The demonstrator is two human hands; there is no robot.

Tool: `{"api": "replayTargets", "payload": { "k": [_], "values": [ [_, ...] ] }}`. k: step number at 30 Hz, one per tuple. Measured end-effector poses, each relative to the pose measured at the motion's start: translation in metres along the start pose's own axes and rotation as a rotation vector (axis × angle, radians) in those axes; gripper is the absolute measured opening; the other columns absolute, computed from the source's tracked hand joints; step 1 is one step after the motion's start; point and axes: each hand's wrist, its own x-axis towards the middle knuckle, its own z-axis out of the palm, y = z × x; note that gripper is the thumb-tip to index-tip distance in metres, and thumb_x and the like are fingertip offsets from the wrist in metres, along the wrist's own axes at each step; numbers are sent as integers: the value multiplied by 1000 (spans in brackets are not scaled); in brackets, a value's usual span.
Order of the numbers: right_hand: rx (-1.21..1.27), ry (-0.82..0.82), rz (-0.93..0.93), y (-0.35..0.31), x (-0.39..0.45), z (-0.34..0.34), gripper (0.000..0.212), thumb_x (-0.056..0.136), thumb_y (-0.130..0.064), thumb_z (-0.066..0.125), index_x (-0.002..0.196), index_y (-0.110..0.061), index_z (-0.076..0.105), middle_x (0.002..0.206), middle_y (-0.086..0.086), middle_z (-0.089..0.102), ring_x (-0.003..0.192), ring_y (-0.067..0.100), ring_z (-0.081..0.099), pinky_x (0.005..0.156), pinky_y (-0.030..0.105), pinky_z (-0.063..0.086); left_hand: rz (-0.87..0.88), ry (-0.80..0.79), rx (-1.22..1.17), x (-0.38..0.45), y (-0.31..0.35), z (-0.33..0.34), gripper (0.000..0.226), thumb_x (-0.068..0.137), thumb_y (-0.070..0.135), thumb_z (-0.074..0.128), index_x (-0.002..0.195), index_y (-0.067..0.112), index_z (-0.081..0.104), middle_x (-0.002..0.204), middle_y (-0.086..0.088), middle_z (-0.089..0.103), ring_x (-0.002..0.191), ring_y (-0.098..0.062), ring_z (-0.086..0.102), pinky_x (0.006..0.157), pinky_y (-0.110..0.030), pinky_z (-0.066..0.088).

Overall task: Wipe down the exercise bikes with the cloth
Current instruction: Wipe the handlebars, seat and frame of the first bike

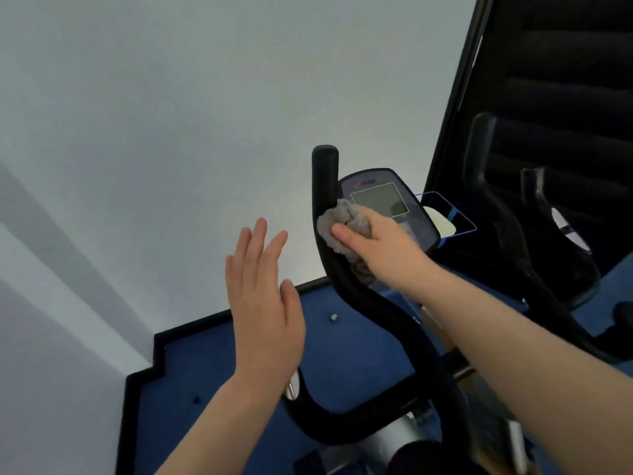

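Pale wall, two bikes (one handlebar), right hand gripping one cloth, left hand flat, holding nothing.

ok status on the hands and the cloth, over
Right hand grips crumpled grey cloth against black handlebar beside console. Left hand open, touching nothing. Nothing in the way.

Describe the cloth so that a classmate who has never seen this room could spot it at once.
Find the black handlebar of the nearest exercise bike, then follow it up to the console with its grey screen. The cloth is bunched in the right hand, pressed where bar and console meet. It is the only soft, fuzzy grey thing among hard black parts.
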Motion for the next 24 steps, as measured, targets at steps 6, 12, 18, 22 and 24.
{"api": "replayTargets", "payload": {
  "k": [6, 12, 18, 22, 24],
  "values": [
    [-368, 37, -32, 3, -18, 15, 29, 96, -39, 56, 116, -20, 61, 106, 1, 68, 99, 21, 61, 87, 38, 50, -155, -15, -66, -21, -6, 1, 82, 87, -18, 45, 155, 23, 24, 164, 19, -7, 151, -6, -6, 123, -42, 16],
    [-362, -150, 33, -11, -6, -10, 33, 89, -41, 66, 109, -14, 66, 103, 8, 72, 96, 25, 67, 84, 37, 53, -209, 9, -90, -22, -2, -1, 90, 89, -13, 46, 158, 27, 4, 163, 22, -10, 149, 4, -4, 122, -45, 21],
    [-499, -16, -48, 6, -41, 12, 44, 90, -56, 55, 124, -27, 52, 102, -4, 65, 86, 17, 58, 71, 31, 41, -285, -22, -74, -43, 5, 1, 97, 89, -6, 55, 156, 25, -8, 164, 15, -11, 147, 6, -7, 113, -5, -2],
    [-659, -186, -68, 14, -57, -24, 32, 87, -47, 64, 113, -28, 61, 104, -6, 66, 98, 18, 61, 83, 33, 47, -210, -28, 28, -70, 14, 4, 102, 83, -2, 66, 158, 25, 3, 164, 18, -7, 149, 2, -2, 110, 0, 1],
    [-510, -228, -38, 9, -48, -25, 31, 86, -45, 66, 111, -27, 62, 105, -6, 67, 102, 17, 62, 90, 34, 48, -229, -1, -10, -71, 14, 5, 98, 82, -5, 64, 158, 25, 9, 164, 19, -1, 149, 3, 2, 107, 3, 5]
  ]
}}
